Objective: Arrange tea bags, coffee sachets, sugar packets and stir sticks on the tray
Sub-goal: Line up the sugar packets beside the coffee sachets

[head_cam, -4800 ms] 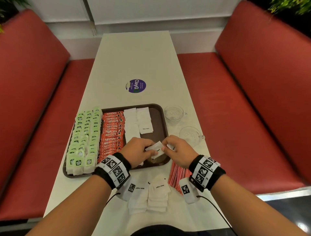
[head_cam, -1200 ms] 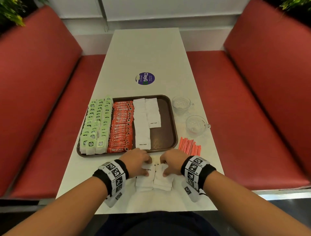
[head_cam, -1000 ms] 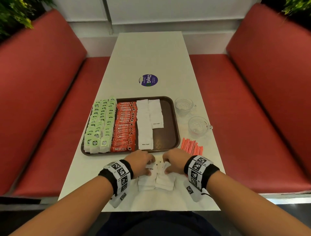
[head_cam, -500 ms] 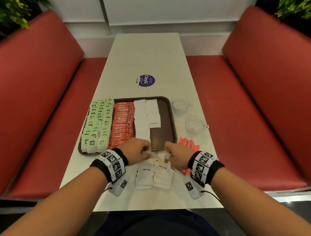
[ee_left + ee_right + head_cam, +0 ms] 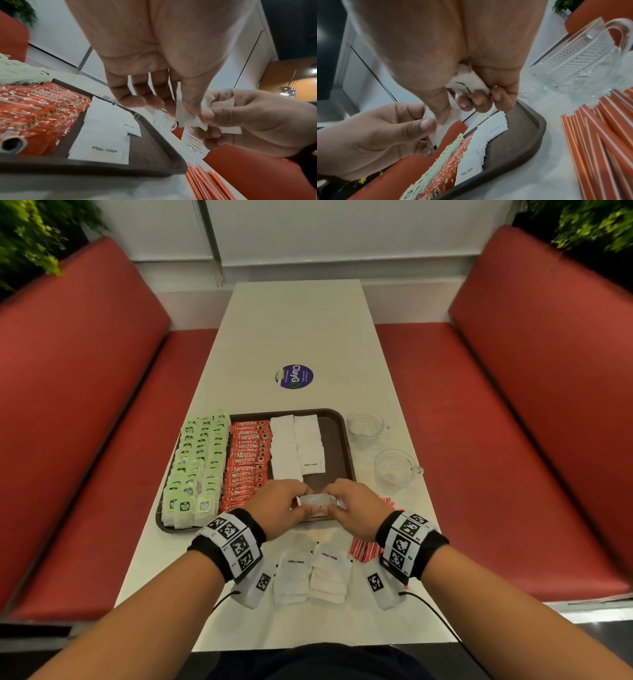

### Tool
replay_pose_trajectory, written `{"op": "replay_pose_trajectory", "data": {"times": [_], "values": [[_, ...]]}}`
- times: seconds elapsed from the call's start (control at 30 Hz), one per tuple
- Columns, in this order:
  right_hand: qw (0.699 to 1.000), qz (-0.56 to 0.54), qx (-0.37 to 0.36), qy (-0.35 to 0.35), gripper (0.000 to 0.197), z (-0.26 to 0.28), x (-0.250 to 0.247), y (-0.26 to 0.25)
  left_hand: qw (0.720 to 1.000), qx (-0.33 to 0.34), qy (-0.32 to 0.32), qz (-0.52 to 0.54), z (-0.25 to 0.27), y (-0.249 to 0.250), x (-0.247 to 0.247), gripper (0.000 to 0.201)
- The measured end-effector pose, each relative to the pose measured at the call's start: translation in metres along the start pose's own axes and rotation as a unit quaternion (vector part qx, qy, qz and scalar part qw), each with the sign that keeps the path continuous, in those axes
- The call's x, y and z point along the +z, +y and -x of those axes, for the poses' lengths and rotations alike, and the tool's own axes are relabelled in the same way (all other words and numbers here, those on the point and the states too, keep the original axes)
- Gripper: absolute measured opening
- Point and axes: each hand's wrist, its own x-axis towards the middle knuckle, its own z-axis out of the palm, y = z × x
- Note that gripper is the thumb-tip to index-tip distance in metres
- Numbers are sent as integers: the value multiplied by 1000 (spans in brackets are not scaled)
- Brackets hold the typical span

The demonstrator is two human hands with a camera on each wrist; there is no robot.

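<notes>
A brown tray [image 5: 346, 440] carries rows of green tea bags [image 5: 198, 460], orange coffee sachets [image 5: 248, 460] and white sugar packets [image 5: 296, 446]. Over its near right part, my left hand [image 5: 297, 504] and right hand [image 5: 334, 502] together pinch a small bunch of white sugar packets [image 5: 317, 500]. In the left wrist view my left fingers curl round one end of the held packets [image 5: 186, 117]. The right wrist view shows more of the held packets [image 5: 467, 83] tucked in my right palm. Two loose sugar piles [image 5: 313, 573] lie on the table near me. Orange stir sticks [image 5: 368, 549] lie under my right wrist.
Two empty glass cups [image 5: 364, 428] [image 5: 397, 469] stand on the white table just right of the tray. A round purple sticker [image 5: 294, 376] lies beyond the tray. Red bench seats [image 5: 479, 440] run along both sides. The tray's right strip [image 5: 518, 128] is bare.
Both hands rose from the sugar piles on the table with some packets and moved forward over the tray's near edge, coming together round the packets.
</notes>
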Motion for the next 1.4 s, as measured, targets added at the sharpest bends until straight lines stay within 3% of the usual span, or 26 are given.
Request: {"op": "replay_pose_trajectory", "data": {"times": [0.17,0.33,0.6,0.9,1.0,1.13,1.3,1.4], "values": [[998,-41,36,19,17,-3,-2,7,1000,-16,-2,-27,-17,-7,-1,18],[983,-139,118,32,15,-2,-11,13,993,-105,28,-41,-54,-26,-8,21],[989,-102,101,44,15,-9,-29,17,985,-114,0,-130,-107,-36,4,23],[989,-85,120,14,8,-9,-28,28,976,-156,-18,-152,-125,-45,9,26],[987,-100,125,25,8,-10,-27,31,981,-136,1,-139,-127,-44,10,26],[983,-124,132,24,7,-13,-25,36,975,-77,-68,-198,-124,-35,16,24],[971,-187,148,15,12,-14,-24,35,967,-58,-87,-231,-119,-33,13,24],[967,-199,156,14,8,-14,-24,32,988,-16,-64,-138,-112,-25,5,25]]}}
